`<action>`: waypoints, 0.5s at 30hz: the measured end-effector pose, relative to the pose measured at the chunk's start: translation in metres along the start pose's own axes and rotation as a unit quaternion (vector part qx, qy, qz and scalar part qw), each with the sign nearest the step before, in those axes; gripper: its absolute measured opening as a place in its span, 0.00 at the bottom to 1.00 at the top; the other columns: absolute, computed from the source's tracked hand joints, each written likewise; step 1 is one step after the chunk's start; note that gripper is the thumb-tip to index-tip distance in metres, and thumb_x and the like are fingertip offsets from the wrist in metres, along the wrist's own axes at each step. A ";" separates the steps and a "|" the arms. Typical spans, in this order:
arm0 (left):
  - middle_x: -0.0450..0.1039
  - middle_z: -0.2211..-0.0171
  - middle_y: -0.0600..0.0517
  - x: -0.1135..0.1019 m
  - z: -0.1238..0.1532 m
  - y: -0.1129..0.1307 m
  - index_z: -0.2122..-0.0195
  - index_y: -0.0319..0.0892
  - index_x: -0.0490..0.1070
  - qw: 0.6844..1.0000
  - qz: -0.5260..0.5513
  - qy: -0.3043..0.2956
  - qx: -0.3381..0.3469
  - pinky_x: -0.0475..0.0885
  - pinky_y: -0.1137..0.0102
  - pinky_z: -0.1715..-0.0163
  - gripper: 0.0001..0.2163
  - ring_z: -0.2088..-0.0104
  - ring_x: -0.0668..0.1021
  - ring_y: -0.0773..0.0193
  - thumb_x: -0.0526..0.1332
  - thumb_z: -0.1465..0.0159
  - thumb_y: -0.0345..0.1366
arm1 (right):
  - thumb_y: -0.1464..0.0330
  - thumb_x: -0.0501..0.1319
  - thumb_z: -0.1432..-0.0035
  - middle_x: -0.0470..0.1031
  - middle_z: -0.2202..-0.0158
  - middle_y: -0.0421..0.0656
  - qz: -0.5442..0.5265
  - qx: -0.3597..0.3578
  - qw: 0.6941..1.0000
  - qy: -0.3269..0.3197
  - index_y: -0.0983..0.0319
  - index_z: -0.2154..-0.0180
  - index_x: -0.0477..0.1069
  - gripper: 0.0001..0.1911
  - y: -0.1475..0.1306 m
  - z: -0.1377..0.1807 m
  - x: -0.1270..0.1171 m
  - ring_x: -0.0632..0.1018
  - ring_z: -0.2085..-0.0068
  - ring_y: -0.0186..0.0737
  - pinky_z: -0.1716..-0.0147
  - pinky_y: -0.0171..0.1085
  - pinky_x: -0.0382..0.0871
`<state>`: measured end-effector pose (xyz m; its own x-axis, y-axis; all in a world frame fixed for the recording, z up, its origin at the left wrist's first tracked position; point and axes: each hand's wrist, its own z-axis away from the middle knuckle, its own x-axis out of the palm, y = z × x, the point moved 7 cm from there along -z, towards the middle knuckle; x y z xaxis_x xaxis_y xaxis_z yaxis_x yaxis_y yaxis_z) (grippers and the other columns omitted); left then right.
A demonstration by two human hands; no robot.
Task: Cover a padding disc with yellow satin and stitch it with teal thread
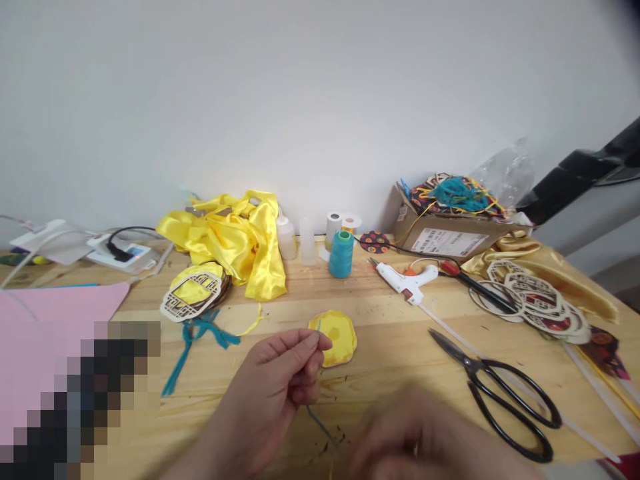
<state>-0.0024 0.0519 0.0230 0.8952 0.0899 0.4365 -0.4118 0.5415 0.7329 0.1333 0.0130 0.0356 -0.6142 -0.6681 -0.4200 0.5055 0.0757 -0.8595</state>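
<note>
Between thumb and forefinger my left hand (293, 367) pinches a thin teal thread (320, 427), which hangs down below the fist. Just behind those fingertips a yellow fabric-covered disc (340, 337) lies flat on the table. My right hand (410, 433) is smeared by motion at the bottom, to the right of the thread; whether it holds anything cannot be made out. A teal thread spool (341, 255) stands upright farther back. Black-handled scissors (493, 387) lie to the right, their blades slightly apart.
A white glue gun (410, 280) lies right of the spool. Yellow satin (235, 233), wooden cutouts (193, 297) and teal tassels (200, 333) are at left. A cardboard box (445, 233) of trimmings stands at back right, near more wooden cutouts (540, 300). Pink sheet (60, 313) lies far left.
</note>
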 end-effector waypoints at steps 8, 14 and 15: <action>0.58 0.84 0.58 0.012 0.009 -0.004 0.79 0.38 0.71 0.993 -0.109 -0.041 0.020 0.49 0.74 0.81 0.11 0.82 0.57 0.73 0.61 0.42 0.37 | 0.65 0.60 0.44 0.74 0.76 0.38 -0.172 0.037 0.966 0.190 0.60 0.69 0.79 0.10 0.002 -0.025 -0.040 0.68 0.75 0.30 0.75 0.30 0.61; 0.56 0.85 0.60 0.015 0.009 -0.011 0.81 0.40 0.67 0.982 -0.178 -0.067 0.020 0.49 0.73 0.81 0.14 0.82 0.56 0.72 0.58 0.39 0.38 | 0.64 0.67 0.54 0.68 0.81 0.34 -0.409 0.061 0.897 0.156 0.64 0.72 0.77 0.09 0.007 -0.045 -0.016 0.53 0.83 0.22 0.84 0.29 0.45; 0.56 0.85 0.60 0.015 0.010 -0.012 0.80 0.40 0.68 0.981 -0.180 -0.066 0.015 0.49 0.73 0.81 0.13 0.82 0.56 0.72 0.58 0.39 0.38 | 0.65 0.68 0.55 0.69 0.82 0.34 -0.420 0.058 0.891 0.162 0.65 0.74 0.76 0.09 0.008 -0.046 -0.016 0.54 0.83 0.22 0.84 0.29 0.44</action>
<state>0.0142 0.0387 0.0260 0.9545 -0.2132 0.2084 -0.0788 0.4938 0.8660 0.1192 0.0589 0.0219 -0.9384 -0.2040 0.2787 -0.1665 -0.4398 -0.8825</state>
